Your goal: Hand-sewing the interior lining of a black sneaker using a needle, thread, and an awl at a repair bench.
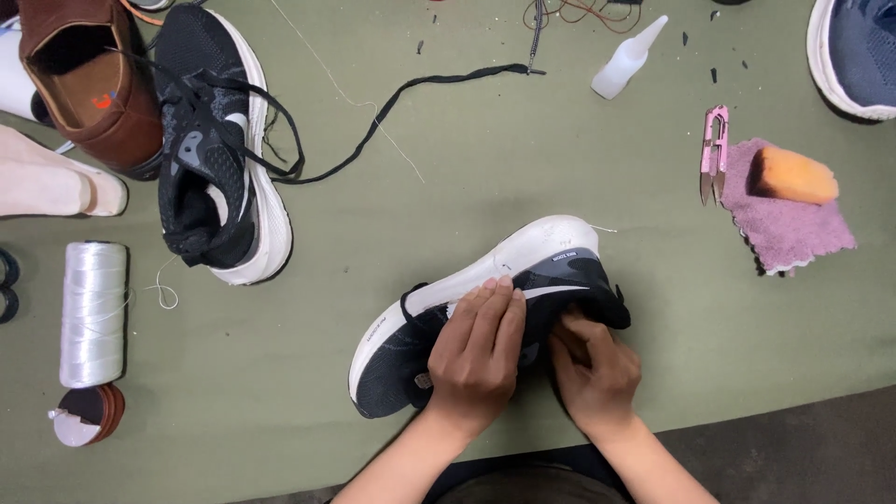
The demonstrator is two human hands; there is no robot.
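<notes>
A black running shoe with a white sole (485, 308) lies on its side near the front edge of the green counter (467, 187), sole facing away. The left hand (476, 353) lies flat over its middle, fingers together and extended, pressing the upper. The right hand (595, 373) curls its grip into the heel opening — fingertips hidden inside. Both forearms angle in from below. Farther out sit a second black shoe (219, 149), a spool of white thread (93, 313) and pink snips (714, 154).
</notes>
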